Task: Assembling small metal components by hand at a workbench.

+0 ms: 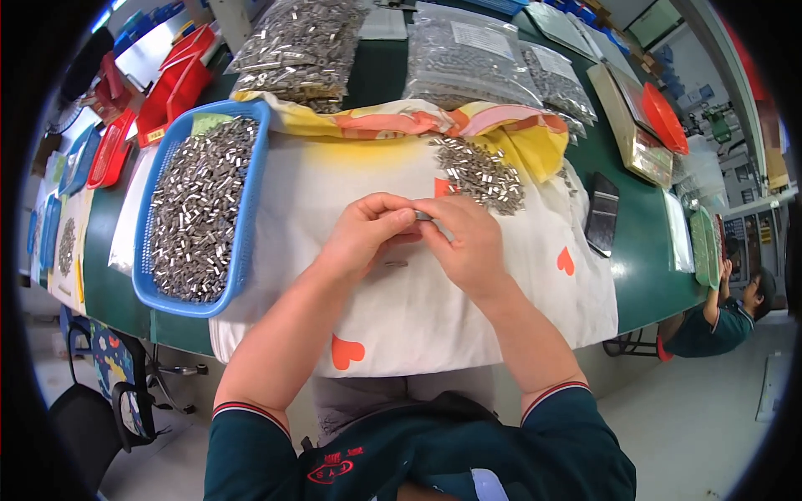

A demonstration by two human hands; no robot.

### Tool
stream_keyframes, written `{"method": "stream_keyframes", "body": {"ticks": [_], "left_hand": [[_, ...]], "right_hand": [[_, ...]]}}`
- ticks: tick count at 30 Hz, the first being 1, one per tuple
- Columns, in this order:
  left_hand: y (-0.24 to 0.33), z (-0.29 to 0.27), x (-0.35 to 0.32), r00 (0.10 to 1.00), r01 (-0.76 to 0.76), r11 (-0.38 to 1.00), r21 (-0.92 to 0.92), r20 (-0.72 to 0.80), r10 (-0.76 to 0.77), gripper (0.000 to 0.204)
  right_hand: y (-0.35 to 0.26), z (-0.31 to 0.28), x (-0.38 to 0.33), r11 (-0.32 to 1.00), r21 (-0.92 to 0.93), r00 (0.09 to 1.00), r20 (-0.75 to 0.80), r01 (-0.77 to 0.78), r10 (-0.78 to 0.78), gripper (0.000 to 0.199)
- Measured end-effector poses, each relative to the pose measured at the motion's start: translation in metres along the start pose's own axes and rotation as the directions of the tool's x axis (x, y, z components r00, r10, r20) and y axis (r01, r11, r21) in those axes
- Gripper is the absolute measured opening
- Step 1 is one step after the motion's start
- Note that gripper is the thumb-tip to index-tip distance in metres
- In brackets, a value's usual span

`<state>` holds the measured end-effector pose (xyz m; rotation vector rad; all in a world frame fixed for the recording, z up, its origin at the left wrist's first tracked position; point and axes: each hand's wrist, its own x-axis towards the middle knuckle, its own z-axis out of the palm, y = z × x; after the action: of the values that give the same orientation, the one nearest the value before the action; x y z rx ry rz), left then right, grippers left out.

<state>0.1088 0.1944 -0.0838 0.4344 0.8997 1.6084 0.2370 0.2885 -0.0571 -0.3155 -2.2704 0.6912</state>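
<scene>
My left hand (366, 234) and my right hand (469, 248) meet over a white cloth (468, 334) printed with red hearts. Between the fingertips of both hands is a small silver metal piece (423, 216), partly hidden by the fingers. Both hands are closed in a pinch. Below my left fingers another small metal piece (395, 264) lies on the cloth. Just beyond my right hand sits a loose heap of small shiny metal pieces (484, 175). At the left, a blue plastic basket (180, 306) is filled with many similar metal pieces.
Clear bags of metal parts (292, 50) and another bag (472, 58) stand along the back. A black phone (602, 215) lies on the green table (647, 275) at right. Red bins (174, 88) are at far left. A co-worker (723, 321) sits at far right.
</scene>
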Motion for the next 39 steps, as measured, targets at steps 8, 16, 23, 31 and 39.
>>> {"method": "stream_keyframes", "body": {"ticks": [8,16,23,31,39], "left_hand": [[0.001,-0.007,-0.001,0.998,0.001,0.998,0.055,0.064,-0.005,0.023],[0.009,0.001,0.000,0.997,-0.003,0.983,0.185,0.074,-0.011,0.039],[0.011,0.003,-0.004,0.999,0.023,0.983,0.185,0.035,-0.030,0.036],[0.011,0.001,-0.003,0.998,0.055,0.985,0.165,0.033,-0.062,0.035],[0.013,0.002,-0.004,0.997,0.061,0.984,0.167,0.029,-0.066,0.036]], "right_hand": [[0.003,-0.016,0.003,0.984,0.111,0.989,-0.026,-0.143,0.146,0.018],[0.133,-0.155,0.003,0.547,0.313,0.541,-0.116,-0.776,0.833,0.017],[0.162,-0.166,0.007,0.270,0.378,0.303,0.031,-0.886,0.952,0.017],[0.167,-0.164,0.004,0.006,0.546,0.120,0.174,-0.838,0.977,0.013],[0.170,-0.170,0.006,0.098,0.539,0.231,0.184,-0.836,0.956,0.017]]}}
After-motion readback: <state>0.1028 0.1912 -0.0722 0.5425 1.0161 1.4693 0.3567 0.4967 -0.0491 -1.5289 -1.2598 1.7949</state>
